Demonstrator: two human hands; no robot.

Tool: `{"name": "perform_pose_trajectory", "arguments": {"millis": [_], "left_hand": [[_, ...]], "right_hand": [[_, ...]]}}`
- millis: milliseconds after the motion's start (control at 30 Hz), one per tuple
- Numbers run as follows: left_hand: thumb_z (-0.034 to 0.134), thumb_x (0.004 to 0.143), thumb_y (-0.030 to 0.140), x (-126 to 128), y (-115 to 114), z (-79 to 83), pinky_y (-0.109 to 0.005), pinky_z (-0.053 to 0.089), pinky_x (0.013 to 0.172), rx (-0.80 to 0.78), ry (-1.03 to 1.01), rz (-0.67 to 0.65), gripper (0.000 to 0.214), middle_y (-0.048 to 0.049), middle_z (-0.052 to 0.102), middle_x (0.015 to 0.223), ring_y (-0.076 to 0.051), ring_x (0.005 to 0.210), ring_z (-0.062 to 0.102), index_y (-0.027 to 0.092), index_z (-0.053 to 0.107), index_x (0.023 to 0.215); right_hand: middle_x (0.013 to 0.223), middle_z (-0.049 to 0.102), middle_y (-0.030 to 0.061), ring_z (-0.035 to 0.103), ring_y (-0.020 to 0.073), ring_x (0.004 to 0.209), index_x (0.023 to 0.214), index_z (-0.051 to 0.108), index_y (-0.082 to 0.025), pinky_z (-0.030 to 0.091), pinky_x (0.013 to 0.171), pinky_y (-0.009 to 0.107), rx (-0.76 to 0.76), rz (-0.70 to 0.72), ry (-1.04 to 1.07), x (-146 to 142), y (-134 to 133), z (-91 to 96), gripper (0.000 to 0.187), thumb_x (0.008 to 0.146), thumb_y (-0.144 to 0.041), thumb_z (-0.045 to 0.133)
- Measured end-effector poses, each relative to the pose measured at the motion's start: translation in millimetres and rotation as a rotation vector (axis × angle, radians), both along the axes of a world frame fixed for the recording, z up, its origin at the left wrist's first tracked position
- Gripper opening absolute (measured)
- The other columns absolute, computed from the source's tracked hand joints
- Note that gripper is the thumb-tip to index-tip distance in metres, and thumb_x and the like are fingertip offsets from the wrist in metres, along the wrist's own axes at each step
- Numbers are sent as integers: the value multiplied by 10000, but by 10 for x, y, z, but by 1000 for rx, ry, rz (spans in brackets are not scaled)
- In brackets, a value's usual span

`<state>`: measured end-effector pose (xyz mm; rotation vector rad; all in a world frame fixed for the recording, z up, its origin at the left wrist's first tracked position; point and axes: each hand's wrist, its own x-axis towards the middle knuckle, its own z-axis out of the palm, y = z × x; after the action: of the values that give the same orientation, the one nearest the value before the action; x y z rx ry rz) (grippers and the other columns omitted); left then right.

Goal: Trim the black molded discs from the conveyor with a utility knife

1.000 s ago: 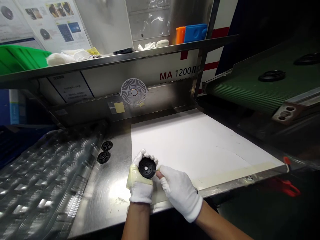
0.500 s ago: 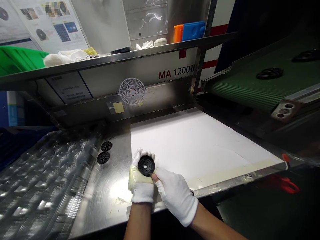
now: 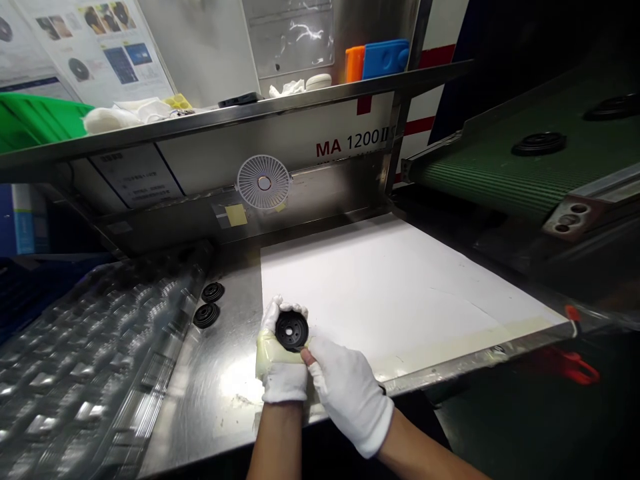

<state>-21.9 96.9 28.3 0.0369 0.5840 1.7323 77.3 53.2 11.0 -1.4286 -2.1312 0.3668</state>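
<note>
We have the black moulded disc (image 3: 291, 331) clenched in our left grip (image 3: 281, 357), face up over the near edge of the stainless surface (image 3: 225, 400), apparently to expose its rim to our right grip (image 3: 345, 393). Its fingertips (image 3: 306, 357) are at the disc's near edge; we can't tell if they're pinching anything. Two matching discs (image 3: 213, 291) sit left, beside the clear blister tray (image 3: 90, 340).

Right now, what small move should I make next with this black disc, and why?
Probably turn the black disc slightly in your left hand, because the tip of the thin pointed tool in your right hand sits at its rim, and turning would bring another stretch of rim to it.
</note>
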Motion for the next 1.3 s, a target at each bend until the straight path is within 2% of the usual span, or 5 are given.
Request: {"name": "perform_pose_trajectory", "arguments": {"millis": [167,400,633,1033,1300], "left_hand": [[543,715,174,-56,-71,10,-454,481,785,36,103,-169,276,-101,609,926,-262,915,578,162,589,987],[585,722,162,-52,21,34,-283,483,641,-5,38,-147,34,-5,528,647,-124,622,535,145,580,751],[592,741,164,-8,-41,-33,-295,489,752,71,92,39,50,14,544,692,-105,673,549,169,592,791],[569,743,122,-5,-59,23,-281,492,713,61,61,21,76,8,526,683,-99,662,534,154,580,810],[602,725,142,2,16,-117,-271,496,746,87,31,52,93,25,559,687,-87,663,552,181,593,808]], "right_hand": [[703,596,-19,519,137,588,793,526,-219,263,525,267,23,24,24,24,42,7,219,923,-269,357],[701,594,-30,529,134,603,776,517,-225,262,535,271,19,-43,13,97,119,-7,208,920,-263,371],[742,605,-29,542,136,643,810,518,-227,277,549,259,-23,-26,28,62,113,-14,178,911,-228,371],[727,599,-32,537,133,621,802,517,-227,282,544,248,-54,-8,52,105,105,33,170,908,-230,384],[686,587,-25,513,135,579,769,508,-226,257,520,256,-38,7,43,27,17,19,254,935,-297,329]]}}
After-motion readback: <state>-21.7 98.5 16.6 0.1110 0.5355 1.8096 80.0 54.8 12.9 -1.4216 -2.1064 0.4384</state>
